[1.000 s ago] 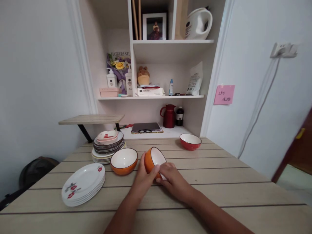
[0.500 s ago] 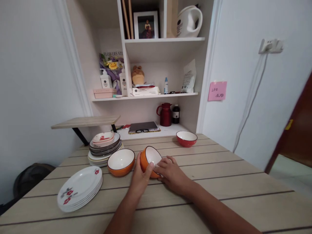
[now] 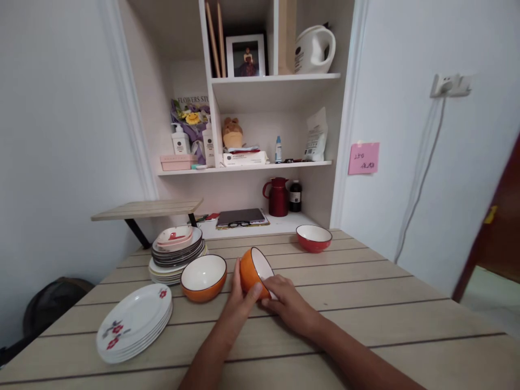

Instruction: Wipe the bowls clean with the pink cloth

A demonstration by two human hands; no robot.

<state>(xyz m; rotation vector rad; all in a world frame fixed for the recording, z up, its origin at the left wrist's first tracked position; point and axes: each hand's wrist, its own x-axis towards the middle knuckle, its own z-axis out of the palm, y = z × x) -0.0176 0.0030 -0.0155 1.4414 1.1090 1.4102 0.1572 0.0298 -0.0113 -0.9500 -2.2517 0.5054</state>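
An orange bowl with a white inside and a dark rim is tilted on its side, its mouth facing right. My left hand is closed around its outer left side, with the thumb across the lower front. My right hand grips the rim on the right, fingers reaching into the mouth and thumb below. Those fingers hide part of the inside. Just left of my left hand, a second orange bowl stands upright on the wooden table.
A stack of white flowered plates lies at the front left. Behind it stand more stacked plates with small dishes on top, near a raised wooden stand. A red bowl sits at the back right, before the shelf unit.
The held bowl has turned further onto its side, its mouth now facing more to the right. My right fingers have shifted further into it. The view has tilted slightly upward.
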